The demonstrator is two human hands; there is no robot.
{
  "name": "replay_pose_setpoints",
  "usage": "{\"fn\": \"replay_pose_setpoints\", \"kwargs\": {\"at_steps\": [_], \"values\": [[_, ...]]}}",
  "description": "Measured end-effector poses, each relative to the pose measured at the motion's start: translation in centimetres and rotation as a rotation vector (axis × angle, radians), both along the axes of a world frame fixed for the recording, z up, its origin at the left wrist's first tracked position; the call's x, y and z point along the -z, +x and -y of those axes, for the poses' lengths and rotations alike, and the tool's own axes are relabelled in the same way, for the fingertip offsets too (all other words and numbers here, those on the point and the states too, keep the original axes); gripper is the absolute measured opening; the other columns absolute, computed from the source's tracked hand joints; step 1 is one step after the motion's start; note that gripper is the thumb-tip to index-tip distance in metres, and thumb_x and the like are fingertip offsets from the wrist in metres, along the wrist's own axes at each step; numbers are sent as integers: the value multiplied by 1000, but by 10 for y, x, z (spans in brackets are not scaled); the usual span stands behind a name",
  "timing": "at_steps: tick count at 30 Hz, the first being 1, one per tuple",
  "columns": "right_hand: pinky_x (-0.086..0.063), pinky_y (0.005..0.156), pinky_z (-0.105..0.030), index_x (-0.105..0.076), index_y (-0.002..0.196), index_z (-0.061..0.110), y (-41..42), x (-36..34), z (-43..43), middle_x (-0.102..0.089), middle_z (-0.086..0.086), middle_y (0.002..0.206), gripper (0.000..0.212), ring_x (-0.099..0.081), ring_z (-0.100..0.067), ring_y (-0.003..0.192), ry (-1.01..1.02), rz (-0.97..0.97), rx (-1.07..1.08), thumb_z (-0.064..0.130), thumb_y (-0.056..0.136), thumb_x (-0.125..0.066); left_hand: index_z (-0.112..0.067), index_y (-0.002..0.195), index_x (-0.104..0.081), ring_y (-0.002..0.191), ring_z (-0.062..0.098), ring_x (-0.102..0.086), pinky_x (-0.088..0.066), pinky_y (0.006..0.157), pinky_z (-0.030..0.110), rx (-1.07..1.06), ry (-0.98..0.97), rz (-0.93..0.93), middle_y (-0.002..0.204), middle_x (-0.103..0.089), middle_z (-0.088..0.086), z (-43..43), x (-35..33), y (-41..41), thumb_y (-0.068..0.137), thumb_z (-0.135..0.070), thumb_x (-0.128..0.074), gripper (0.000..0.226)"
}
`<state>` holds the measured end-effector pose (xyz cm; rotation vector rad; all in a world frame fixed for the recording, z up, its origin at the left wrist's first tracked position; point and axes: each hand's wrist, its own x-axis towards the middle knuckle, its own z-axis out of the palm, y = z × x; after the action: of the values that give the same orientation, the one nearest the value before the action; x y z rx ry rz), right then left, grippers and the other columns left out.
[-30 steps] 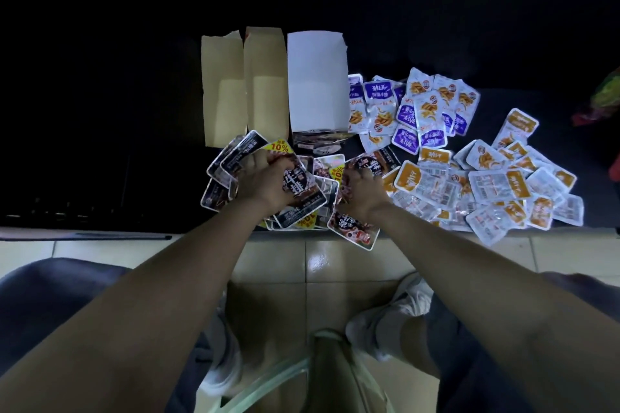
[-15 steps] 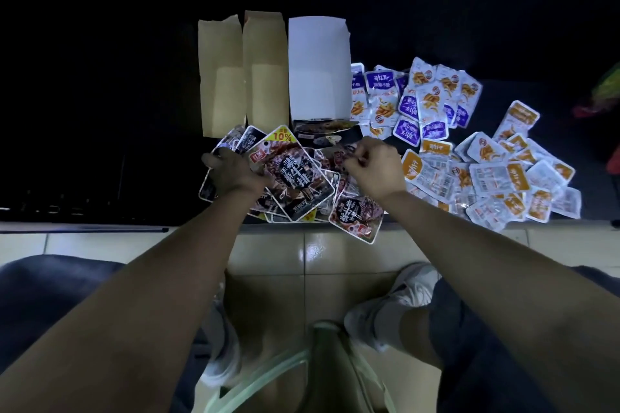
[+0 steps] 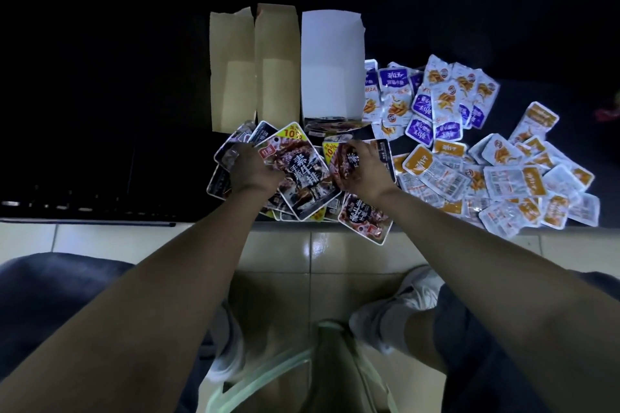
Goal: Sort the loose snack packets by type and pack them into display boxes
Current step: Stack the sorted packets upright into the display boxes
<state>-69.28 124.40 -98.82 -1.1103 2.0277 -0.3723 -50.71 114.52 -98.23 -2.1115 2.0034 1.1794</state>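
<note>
Mostly dark, the room shows little beyond the black surface, whose near edge meets a glossy cream-tiled floor. On the far side, brown boxes and a white box stand side by side. Dark packets heap at the near edge. Purple packets and orange packets spread to the right. The left hand curls its fingers round a large dark packet, and the right hand pinches a yellow-cornered packet.

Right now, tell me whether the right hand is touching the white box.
Apart. The head view shows the right hand pinching a dark packet, with other packets lying between it and the white box.
</note>
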Motion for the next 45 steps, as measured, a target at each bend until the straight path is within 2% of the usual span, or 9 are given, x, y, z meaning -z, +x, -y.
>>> {"fn": "replay_pose_setpoints", "kwargs": {"at_steps": [8, 13, 17, 22, 27, 30, 34, 37, 45], "values": [[-33, 105, -41, -31, 145, 27, -6, 8, 2, -36, -7, 137, 99, -33, -29, 127, 164, -378, -249, 61, 65, -77, 2, 137, -38, 119, 34, -52, -42, 87, 30, -83, 27, -131, 131, -53, 20, 4, -3, 2, 79, -12, -74, 69], [-35, 97, -38, -42, 127, 12, -3, 6, 0, -54, -7, 120, 78, -43, -28, 117, 157, -503, -146, 50, 70, -79, 1, 137, -35, 117, 35, -53, -44, 87, 33, -47, 17, -158, 129, -53, 20, 0, -10, 4, 82, -10, -71, 66], [-49, 77, -34, -62, 102, 2, -23, -6, 2, -67, -9, 96, 49, -64, -28, 94, 125, 31, 212, 39, 75, -79, -3, 144, -24, 113, 34, -53, -49, 87, 37, -37, 109, -168, 138, -43, 19, 0, -14, 5, 85, -8, -66, 73], [-37, 107, -42, -59, 115, 20, -18, -41, -5, -57, -8, 130, 36, -47, -27, 130, 109, 576, 334, 34, 85, -71, -7, 135, -36, 84, 30, -62, -56, 46, 28, -137, 439, -391, 129, -49, 18, -6, -26, -5, 82, 10, -64, 63], [-37, 103, -37, -34, 142, 14, 4, -43, -9, -47, -5, 140, 67, -46, -24, 128, 157, 624, 355, 29, 87, -69, -13, 121, -52, 70, 21, -66, -57, 62, 36, -44, 544, -521, 91, -65, 10, -23, -39, -17, 94, -8, -54, 27], [-48, 97, -52, -30, 135, 15, 12, -42, -12, -53, -15, 130, 72, -57, -31, 113, 148, 632, 494, 30, 81, -76, -20, 127, -52, 94, 28, -67, -56, 72, 38, -28, 673, -579, 109, -66, 11, -24, -40, -17, 83, -49, -67, 55], [-50, 83, -37, -45, 123, 11, 22, -37, -4, -58, -19, 111, 33, -57, -24, 93, 173, 739, 445, 12, 92, -57, -16, 129, -52, 93, 19, -64, -53, 70, 25, 53, 453, -500, 115, -67, 6, -28, -32, -16, 74, -4, -78, 62], [-41, 68, -29, -49, 128, 5, 22, -31, -1, -59, -13, 94, 32, -51, -20, 78, 121, 547, 383, 7, 97, -43, -9, 122, -55, 91, 22, -63, -52, 72, 25, -87, 294, -436, 113, -65, 10, -17, -27, -1, 73, -3, -73, 53], [-43, 81, -31, -43, 131, 10, 45, 2, 10, -59, -10, 118, 56, -58, -29, 106, 147, 124, 145, 33, 87, -68, -7, 116, -61, 95, 25, -67, -56, 87, 42, -343, 171, -239, 109, -69, 11, -4, -12, 54, 63, -23, -76, 57]]}}
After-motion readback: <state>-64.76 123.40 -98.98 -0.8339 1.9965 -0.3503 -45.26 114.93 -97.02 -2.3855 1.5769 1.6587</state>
